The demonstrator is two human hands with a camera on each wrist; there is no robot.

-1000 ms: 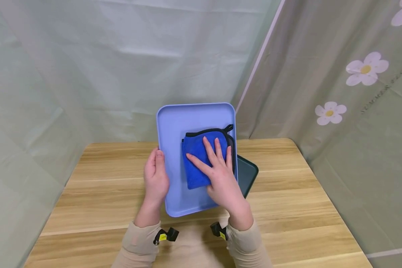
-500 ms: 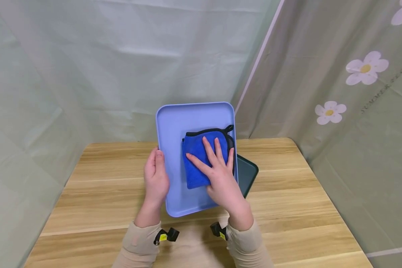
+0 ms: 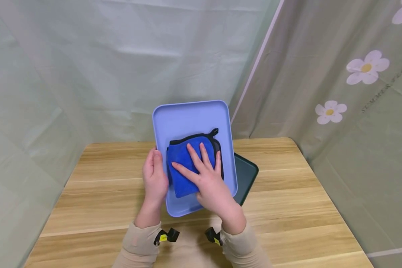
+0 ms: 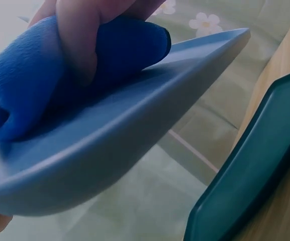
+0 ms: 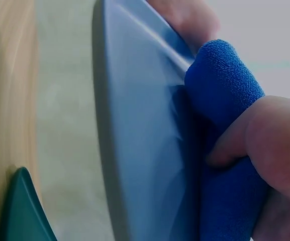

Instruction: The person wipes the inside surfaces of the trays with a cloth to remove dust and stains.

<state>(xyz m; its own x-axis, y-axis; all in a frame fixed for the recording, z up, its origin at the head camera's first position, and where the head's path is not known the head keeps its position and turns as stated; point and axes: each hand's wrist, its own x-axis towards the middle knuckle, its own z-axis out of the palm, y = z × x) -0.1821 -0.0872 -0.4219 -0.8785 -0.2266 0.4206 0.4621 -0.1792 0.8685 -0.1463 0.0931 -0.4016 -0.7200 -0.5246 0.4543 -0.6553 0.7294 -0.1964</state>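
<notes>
My left hand (image 3: pixel 155 182) grips the left edge of a light-blue tray (image 3: pixel 192 117), its thumb over the rim. The tray is raised and tilted above the table. On its inner face lies a folded blue cloth (image 3: pixel 184 154) with black edging and a small loop. My right hand (image 3: pixel 211 182) holds the cloth against the tray, fingers spread across its top. In the right wrist view, the thumb (image 5: pixel 230 145) curls against the side of the cloth. Part of the left hand is hidden behind the tray.
A dark green tray (image 3: pixel 246 175) lies on the wooden table (image 3: pixel 298 208), partly hidden behind the blue tray. Curtains (image 3: pixel 194 48) hang behind and beside the table, with printed flowers on the right. Each wrist carries a small black camera.
The right hand and the cloth have slid left and slightly down across the tray. The tray has shifted a little left at its top, showing more of the green tray. The left hand has hardly moved.
</notes>
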